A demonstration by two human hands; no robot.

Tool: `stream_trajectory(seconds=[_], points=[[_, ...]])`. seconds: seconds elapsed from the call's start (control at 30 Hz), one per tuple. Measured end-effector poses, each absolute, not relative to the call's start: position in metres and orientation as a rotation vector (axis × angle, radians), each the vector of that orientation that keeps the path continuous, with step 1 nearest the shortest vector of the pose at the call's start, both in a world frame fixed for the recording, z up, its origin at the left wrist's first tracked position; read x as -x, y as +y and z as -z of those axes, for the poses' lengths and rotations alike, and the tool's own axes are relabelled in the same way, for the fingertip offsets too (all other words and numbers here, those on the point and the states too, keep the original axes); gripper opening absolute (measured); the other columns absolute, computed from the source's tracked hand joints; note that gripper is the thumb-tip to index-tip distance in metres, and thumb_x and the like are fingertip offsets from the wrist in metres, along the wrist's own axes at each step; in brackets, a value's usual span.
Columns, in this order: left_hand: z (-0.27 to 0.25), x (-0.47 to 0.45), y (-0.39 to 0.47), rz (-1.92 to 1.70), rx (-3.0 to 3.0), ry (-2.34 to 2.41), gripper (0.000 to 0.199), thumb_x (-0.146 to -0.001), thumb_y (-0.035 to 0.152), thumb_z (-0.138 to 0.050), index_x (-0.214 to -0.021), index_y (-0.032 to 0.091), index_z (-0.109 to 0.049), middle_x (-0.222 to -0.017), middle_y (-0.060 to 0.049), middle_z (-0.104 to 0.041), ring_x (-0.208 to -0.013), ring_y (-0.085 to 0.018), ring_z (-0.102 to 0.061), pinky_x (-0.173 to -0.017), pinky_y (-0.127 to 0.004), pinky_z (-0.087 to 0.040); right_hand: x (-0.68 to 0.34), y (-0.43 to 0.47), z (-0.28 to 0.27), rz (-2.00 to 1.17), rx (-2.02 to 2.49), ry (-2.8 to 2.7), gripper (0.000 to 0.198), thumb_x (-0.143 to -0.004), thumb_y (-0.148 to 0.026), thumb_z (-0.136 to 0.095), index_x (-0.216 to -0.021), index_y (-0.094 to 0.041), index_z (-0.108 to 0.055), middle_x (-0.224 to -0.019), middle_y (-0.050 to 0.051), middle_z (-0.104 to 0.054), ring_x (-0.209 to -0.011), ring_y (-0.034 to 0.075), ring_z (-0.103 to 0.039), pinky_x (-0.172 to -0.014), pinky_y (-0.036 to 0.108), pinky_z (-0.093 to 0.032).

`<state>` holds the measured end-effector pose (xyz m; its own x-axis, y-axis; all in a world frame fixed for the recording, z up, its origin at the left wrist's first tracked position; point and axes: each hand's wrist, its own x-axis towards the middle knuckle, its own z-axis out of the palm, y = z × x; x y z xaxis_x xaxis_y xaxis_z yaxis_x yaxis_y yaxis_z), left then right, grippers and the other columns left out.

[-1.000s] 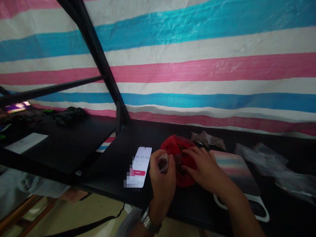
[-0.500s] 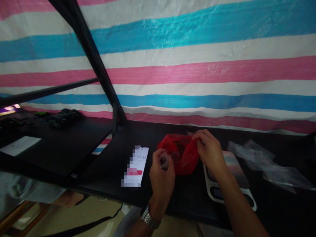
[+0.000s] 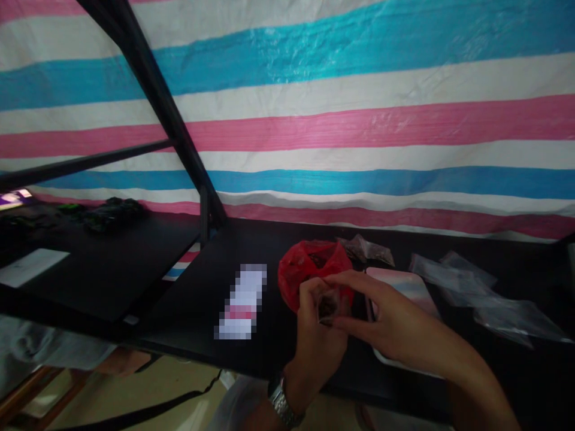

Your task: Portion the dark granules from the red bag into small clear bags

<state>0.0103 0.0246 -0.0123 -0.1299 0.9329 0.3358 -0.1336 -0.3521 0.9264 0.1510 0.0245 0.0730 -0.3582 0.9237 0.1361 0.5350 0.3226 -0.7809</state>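
My left hand point(image 3: 314, 350), with a metal-band watch at its wrist, is wrapped round a small clear plastic bag point(image 3: 327, 304). The bag's mouth faces up toward me, and something dark lies inside. From the right, my right hand point(image 3: 398, 317) has its thumb and fingers closed at the bag's rim. Just behind both hands sits an open red plastic bag point(image 3: 294, 269) with dark contents, partly hidden by my fingers. Under my right hand and forearm is a white-edged weighing scale point(image 3: 404, 280), its display covered.
A filled clear bag point(image 3: 371, 250) lies behind the scale. Several flat clear bags point(image 3: 467, 290) are spread at the right. A phone point(image 3: 242, 302) with a blurred screen rests at left. A black frame post point(image 3: 173, 123) rises beyond it, before a striped sheet point(image 3: 359, 131).
My right hand has let go of the red bag's edge and moved down to the small clear bag. My left hand has shifted right with that bag. The filled bag behind now shows.
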Motion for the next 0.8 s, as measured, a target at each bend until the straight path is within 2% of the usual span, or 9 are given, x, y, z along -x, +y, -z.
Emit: stream_trajectory(seconds=[0.13, 0.27, 0.37, 0.43, 0.5, 0.67, 0.8], points=[[0.010, -0.014, 0.023, -1.474, -1.240, 0.888, 0.050, -0.081, 0.009, -0.074, -0.113, 0.027, -0.042, -0.092, 0.005, -0.063, -0.076, -0.010, -0.063, -0.066, -0.019, -0.049, -0.155, 0.029, -0.072, -0.884, 1.312, -1.932, 0.030, -0.087, -0.023, -0.081, -0.115, -0.031, -0.078, -0.122, 0.001, -0.078, -0.115, 0.021, -0.071, -0.106, 0.035, -0.053], [0.012, -0.016, 0.019, -1.366, -1.228, 0.839, 0.047, -0.090, 0.016, -0.073, -0.119, 0.028, -0.038, -0.097, 0.003, -0.066, -0.080, -0.011, -0.067, -0.070, -0.021, -0.053, -0.168, 0.031, -0.075, -0.932, 1.279, -1.928, 0.005, -0.090, -0.028, -0.077, -0.094, -0.027, -0.079, -0.105, 0.000, -0.079, -0.099, 0.019, -0.073, -0.094, 0.029, -0.055], [0.015, -0.014, 0.017, -1.288, -1.301, 0.841, 0.046, -0.094, 0.022, -0.074, -0.125, 0.028, -0.040, -0.105, -0.001, -0.071, -0.091, -0.014, -0.072, -0.081, -0.027, -0.057, -0.183, 0.029, -0.078, -0.963, 1.322, -1.836, 0.016, -0.092, -0.038, -0.073, -0.084, -0.025, -0.077, -0.090, 0.000, -0.078, -0.087, 0.018, -0.073, -0.082, 0.027, -0.056], [0.017, -0.011, 0.017, -1.263, -1.405, 0.868, 0.049, -0.093, 0.022, -0.075, -0.130, 0.027, -0.043, -0.118, -0.005, -0.072, -0.108, -0.018, -0.073, -0.095, -0.033, -0.058, -0.198, 0.028, -0.080, -0.926, 1.373, -1.723, 0.022, -0.089, -0.045, -0.075, -0.081, -0.024, -0.076, -0.085, 0.002, -0.077, -0.082, 0.019, -0.073, -0.075, 0.027, -0.057], [0.018, -0.008, 0.018, -1.276, -1.562, 0.912, 0.047, -0.094, 0.023, -0.073, -0.133, 0.026, -0.047, -0.124, -0.007, -0.071, -0.115, -0.020, -0.072, -0.101, -0.037, -0.056, -0.215, 0.026, -0.080, -0.844, 1.424, -1.605, 0.026, -0.084, -0.051, -0.077, -0.083, -0.024, -0.077, -0.084, 0.003, -0.078, -0.079, 0.021, -0.074, -0.071, 0.028, -0.058], [0.012, 0.002, 0.022, -1.381, -2.149, 1.098, 0.022, -0.095, 0.015, -0.062, -0.115, 0.024, -0.060, -0.106, -0.005, -0.074, -0.098, -0.023, -0.071, -0.089, -0.040, -0.057, -0.259, 0.030, -0.061, -0.692, 1.599, -1.485, 0.032, -0.077, -0.056, -0.076, -0.081, -0.025, -0.076, -0.083, 0.007, -0.081, -0.077, 0.025, -0.076, -0.069, 0.033, -0.060], [0.005, 0.022, 0.031, -1.507, -2.419, 1.388, 0.025, -0.087, 0.007, -0.059, -0.105, 0.024, -0.063, -0.104, -0.007, -0.073, -0.096, -0.026, -0.070, -0.086, -0.042, -0.055, -0.283, 0.038, -0.037, -0.594, 1.714, -1.513, 0.028, -0.079, -0.053, -0.069, -0.082, -0.025, -0.075, -0.081, 0.008, -0.082, -0.074, 0.029, -0.077, -0.069, 0.040, -0.062]])
